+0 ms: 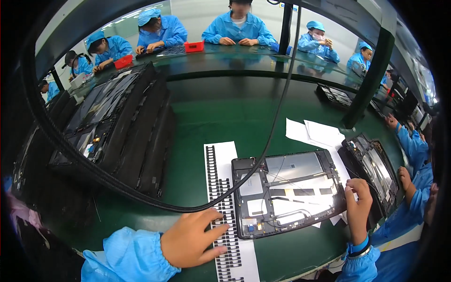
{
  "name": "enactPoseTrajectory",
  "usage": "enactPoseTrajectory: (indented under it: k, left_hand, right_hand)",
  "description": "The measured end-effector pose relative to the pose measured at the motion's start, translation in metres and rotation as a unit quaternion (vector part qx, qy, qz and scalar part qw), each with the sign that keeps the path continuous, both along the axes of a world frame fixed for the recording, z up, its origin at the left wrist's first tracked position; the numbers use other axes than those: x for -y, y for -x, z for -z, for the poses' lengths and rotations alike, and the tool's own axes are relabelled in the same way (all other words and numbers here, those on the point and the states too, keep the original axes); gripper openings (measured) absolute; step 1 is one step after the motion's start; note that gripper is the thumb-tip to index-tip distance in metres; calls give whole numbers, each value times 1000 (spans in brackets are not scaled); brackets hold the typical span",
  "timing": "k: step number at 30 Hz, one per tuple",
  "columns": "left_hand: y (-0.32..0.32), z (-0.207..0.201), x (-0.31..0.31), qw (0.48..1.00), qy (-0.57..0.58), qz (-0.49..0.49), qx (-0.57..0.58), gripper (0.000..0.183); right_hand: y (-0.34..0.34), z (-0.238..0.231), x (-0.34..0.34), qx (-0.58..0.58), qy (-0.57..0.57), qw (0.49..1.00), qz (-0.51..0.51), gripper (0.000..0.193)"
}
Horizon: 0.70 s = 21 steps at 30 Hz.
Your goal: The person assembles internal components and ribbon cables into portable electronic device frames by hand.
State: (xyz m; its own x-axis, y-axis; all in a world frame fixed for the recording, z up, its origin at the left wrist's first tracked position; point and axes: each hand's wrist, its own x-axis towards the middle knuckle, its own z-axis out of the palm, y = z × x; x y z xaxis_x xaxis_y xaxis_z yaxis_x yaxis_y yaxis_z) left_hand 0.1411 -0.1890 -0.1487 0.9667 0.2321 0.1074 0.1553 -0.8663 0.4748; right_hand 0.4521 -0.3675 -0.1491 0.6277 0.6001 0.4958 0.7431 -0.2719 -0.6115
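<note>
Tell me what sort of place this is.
Probably an electronics assembly workshop: an opened tablet-like device with exposed wiring lies on a green bench, and workers in blue jackets are lined up beyond it.

Red bins [194, 47], probably plastic

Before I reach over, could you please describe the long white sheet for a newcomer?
On the green table, find the opened black device. Along its left side, with the left hand over it, lies the white sheet. Small black shapes line it, unlike the plain white papers.
</note>
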Motion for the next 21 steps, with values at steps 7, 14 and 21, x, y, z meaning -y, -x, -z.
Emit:
enactPoseTrajectory:
  k: [7, 14, 21]
  left_hand:
    - [-13, 15, -36, 991, -95, -13, 92, 47]
    - [-14, 12, -31, 989, -100, -18, 111, 47]
    - [-6, 9, -34, 990, -101, -13, 101, 42]
  right_hand:
    - [75, -38, -79, 102, 53, 943, -313, 11]
    - [114, -17, -144, 242, 136, 850, -448, 16]
    - [119, -14, -151, 246, 110, 868, -417, 10]
